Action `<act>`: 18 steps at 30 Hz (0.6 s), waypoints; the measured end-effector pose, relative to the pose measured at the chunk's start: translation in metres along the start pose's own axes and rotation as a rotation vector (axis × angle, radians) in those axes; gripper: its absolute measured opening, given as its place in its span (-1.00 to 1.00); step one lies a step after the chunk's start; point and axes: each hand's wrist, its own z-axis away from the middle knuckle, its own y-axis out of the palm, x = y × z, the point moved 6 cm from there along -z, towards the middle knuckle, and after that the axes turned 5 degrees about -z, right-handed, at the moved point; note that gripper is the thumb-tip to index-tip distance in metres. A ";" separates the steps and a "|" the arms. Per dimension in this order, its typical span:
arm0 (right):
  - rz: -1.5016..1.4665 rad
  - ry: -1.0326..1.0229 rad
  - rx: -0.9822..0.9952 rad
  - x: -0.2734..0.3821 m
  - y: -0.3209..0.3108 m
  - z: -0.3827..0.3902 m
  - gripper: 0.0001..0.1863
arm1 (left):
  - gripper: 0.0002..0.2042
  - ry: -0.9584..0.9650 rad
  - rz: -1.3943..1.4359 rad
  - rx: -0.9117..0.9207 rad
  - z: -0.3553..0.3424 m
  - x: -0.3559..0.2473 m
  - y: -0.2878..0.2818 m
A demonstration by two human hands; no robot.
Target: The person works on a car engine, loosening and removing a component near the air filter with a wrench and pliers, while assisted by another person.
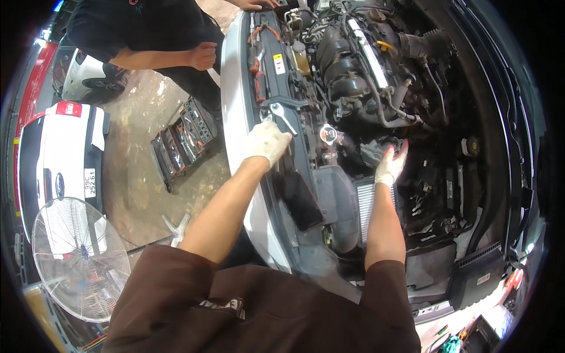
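My left hand (pixel 268 145), in a pale glove, is over the grey-black panel along the car's front edge, its fingers curled. Bright metal (pixel 266 114) shows just beyond its knuckles; whether the hand grips it is hidden. Beside those fingers a silver ratchet wrench (pixel 286 120) lies slanted on the panel. Deeper in the engine bay, my right hand (pixel 391 163), gloved with bare reddish fingertips, closes its thumb and fingers around a dark rounded engine part (pixel 373 153). Its exact kind is unclear. Between my hands sits a radiator cap (pixel 328 135).
A dark phone-like slab (pixel 300 201) and red-handled tools (pixel 259 73) lie on the front panel. A ribbed air filter (pixel 366 206) shows beside my right forearm. Another person (pixel 159 35) stands across at the upper left. An open toolbox (pixel 185 141) and a fan (pixel 79 259) stand left.
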 end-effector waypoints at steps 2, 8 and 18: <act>-0.007 0.013 -0.007 -0.002 -0.002 0.000 -0.29 | -0.60 0.008 -0.019 -0.002 -0.006 -0.008 0.006; 0.041 0.007 -0.009 0.008 -0.010 0.004 -0.23 | -0.65 -0.256 0.604 0.204 0.009 0.021 -0.001; 0.024 -0.019 -0.013 0.007 -0.008 -0.006 -0.22 | -0.72 -0.115 1.228 0.231 0.057 0.047 -0.064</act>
